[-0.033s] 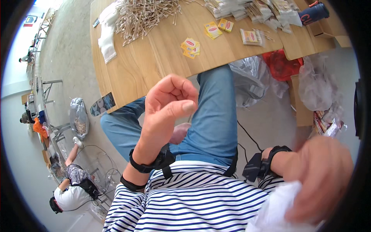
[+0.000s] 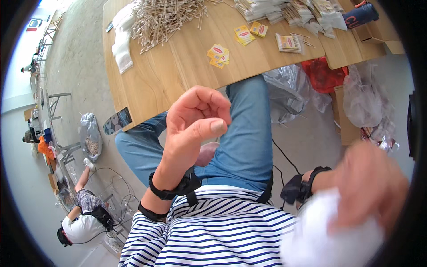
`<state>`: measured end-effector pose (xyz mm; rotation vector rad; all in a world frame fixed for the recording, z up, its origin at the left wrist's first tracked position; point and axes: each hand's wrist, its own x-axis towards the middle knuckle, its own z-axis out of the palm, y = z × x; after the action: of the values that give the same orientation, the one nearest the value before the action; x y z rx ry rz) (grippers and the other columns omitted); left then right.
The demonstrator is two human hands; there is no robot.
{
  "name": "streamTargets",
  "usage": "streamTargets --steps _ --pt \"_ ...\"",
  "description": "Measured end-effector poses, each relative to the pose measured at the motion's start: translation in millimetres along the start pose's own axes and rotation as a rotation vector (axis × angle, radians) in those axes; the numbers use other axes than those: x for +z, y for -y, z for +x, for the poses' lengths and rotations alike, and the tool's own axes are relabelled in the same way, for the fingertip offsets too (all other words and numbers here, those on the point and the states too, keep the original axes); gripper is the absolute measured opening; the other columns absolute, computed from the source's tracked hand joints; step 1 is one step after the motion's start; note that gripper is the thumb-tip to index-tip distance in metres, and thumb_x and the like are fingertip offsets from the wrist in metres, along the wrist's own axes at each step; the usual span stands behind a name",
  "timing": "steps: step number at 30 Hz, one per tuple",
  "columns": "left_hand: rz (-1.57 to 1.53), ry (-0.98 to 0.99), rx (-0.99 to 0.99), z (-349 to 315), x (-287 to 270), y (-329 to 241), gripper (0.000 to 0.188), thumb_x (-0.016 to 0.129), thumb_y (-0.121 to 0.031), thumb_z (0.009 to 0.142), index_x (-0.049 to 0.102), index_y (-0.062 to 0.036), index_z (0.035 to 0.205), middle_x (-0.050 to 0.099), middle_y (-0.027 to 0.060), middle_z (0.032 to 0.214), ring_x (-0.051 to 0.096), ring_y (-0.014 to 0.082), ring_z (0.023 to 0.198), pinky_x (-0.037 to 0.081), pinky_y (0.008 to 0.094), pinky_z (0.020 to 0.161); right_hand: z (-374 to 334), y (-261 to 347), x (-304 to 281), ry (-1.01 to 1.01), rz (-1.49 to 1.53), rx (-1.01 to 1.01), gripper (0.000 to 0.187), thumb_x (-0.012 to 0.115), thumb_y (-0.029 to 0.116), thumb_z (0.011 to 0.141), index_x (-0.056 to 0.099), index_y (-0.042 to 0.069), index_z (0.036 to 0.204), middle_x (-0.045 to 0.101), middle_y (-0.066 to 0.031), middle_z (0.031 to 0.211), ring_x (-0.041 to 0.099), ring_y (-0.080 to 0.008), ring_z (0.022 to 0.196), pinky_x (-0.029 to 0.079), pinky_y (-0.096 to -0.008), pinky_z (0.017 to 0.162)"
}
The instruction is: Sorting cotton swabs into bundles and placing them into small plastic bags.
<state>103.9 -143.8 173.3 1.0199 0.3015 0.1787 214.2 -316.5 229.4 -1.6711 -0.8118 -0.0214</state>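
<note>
Low at the right of the frame, your right hand (image 2: pixel 371 187) is a blur pressed against a soft white wad of cloth or tissue (image 2: pixel 331 233) that spills toward the bottom edge; it seems to have hold of the wad, but how far the fingers are curled you cannot tell from the smear. Your left hand (image 2: pixel 195 122) sits at the centre of the frame, raised above your blue-jeaned lap, fingers half curled toward the thumb with a gap between them and nothing in it. Judging by how things lie, the work on the pale wooden table (image 2: pixel 178 66) along the top of the frame is far from finished: a big loose heap of thin wooden sticks (image 2: pixel 167 18) lies at the upper left, a few small yellow paper packets (image 2: pixel 219 55) lie scattered in the upper middle, and clear filled bags (image 2: pixel 307 11) are stacked at the upper right, all well apart from both hands. The wad has no clear long axis; it bunches as a rough lump, trailing down and left from the hand toward your striped shirt. The sticks in the heap point every way, with no common direction.
</note>
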Motion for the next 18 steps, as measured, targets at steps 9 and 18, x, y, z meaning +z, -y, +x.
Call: streamTargets --steps 9,18 --pt "0.625 0.270 0.009 4 5 39 0.047 0.082 -0.006 0.074 0.063 -0.0015 0.117 0.066 0.0058 0.095 0.060 0.0142 0.083 0.050 0.0287 0.077 -66 -57 2 0.159 0.088 0.444 0.009 0.067 0.001 0.080 0.066 -0.004 0.087 0.060 -0.0114 0.077 0.057 -0.0199 0.065 0.045 -0.0297 0.061" --pt "0.937 0.698 -0.240 -22 22 63 0.022 0.073 -0.007 0.080 0.066 -0.0013 0.100 0.068 0.0117 0.086 0.066 0.0238 0.080 0.051 0.0345 0.071 -191 -91 -55 0.138 -0.535 0.594 0.014 0.066 0.007 0.082 0.064 -0.004 0.090 0.057 -0.0151 0.078 0.060 -0.0248 0.070 0.046 -0.0341 0.063"
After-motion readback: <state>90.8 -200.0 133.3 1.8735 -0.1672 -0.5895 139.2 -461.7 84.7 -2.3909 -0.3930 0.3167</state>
